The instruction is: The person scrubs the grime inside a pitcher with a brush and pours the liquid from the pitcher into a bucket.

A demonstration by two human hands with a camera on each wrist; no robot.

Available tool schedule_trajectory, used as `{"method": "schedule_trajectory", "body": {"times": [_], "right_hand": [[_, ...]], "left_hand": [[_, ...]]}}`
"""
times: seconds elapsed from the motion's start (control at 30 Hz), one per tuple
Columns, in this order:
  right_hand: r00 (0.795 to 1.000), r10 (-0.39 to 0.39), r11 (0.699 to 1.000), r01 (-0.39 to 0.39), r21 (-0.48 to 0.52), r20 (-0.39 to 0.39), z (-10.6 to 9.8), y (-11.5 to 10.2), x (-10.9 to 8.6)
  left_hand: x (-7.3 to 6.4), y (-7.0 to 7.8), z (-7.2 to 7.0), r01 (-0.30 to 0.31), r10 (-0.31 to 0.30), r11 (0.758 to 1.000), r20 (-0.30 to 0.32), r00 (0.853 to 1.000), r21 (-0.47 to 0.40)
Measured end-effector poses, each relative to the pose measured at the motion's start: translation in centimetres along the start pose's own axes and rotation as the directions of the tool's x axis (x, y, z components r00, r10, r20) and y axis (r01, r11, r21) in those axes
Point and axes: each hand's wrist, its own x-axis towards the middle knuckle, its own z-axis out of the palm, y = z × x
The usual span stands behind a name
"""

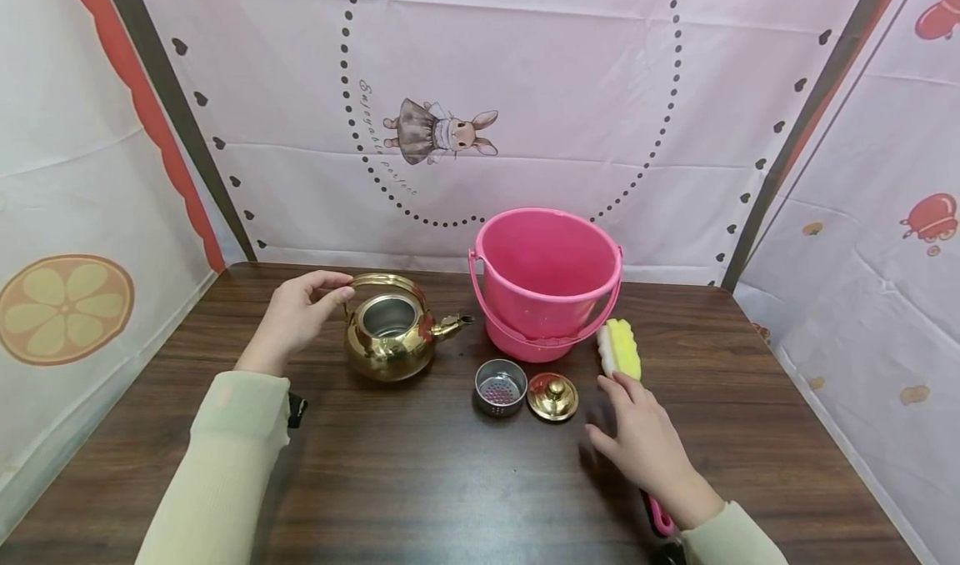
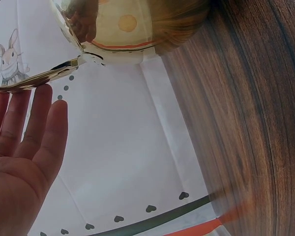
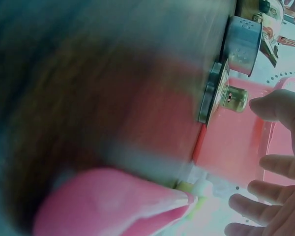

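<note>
A golden teapot (image 1: 390,357) stands lidless on the table, its spout to the right. My left hand (image 1: 296,319) pinches the left side of its raised handle between thumb and fingers; in the left wrist view the fingers (image 2: 39,110) lie along that handle. To the right of the teapot are a perforated metal strainer (image 1: 501,388) and a golden lid (image 1: 553,398) with a knob. My right hand (image 1: 641,444) hovers with spread fingers, holding nothing, over a sponge brush (image 1: 621,350). It hides the brush's middle; the pink handle end (image 1: 661,517) shows beneath the wrist.
A pink bucket (image 1: 551,315) with its handle lowered stands behind the strainer and lid. The dark wooden table (image 1: 420,482) meets a printed cloth (image 1: 585,90) at the back, with more cloth on both sides.
</note>
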Motion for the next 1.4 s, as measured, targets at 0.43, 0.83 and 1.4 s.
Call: {"method": "schedule_trajectory", "body": {"times": [0.43,0.83,1.4], "right_hand": [[0.988,0.137,0.991,-0.137,-0.01,0.064,-0.6,0.7,-0.7],[0.962,0.239,0.971,-0.239,-0.015,0.131,-1.3,1.2,-1.5],[0.95,0.258,0.966,-0.257,-0.031,0.173,-0.9,1.3,-1.8]], "left_hand": [[-0.1,0.0,-0.1,0.008,-0.008,1.0,0.004,1.0,-0.004],[-0.2,0.1,-0.1,0.007,-0.007,1.0,0.001,1.0,-0.001],[-0.3,0.3,-0.1,0.009,-0.009,1.0,-0.007,1.0,-0.002]]}}
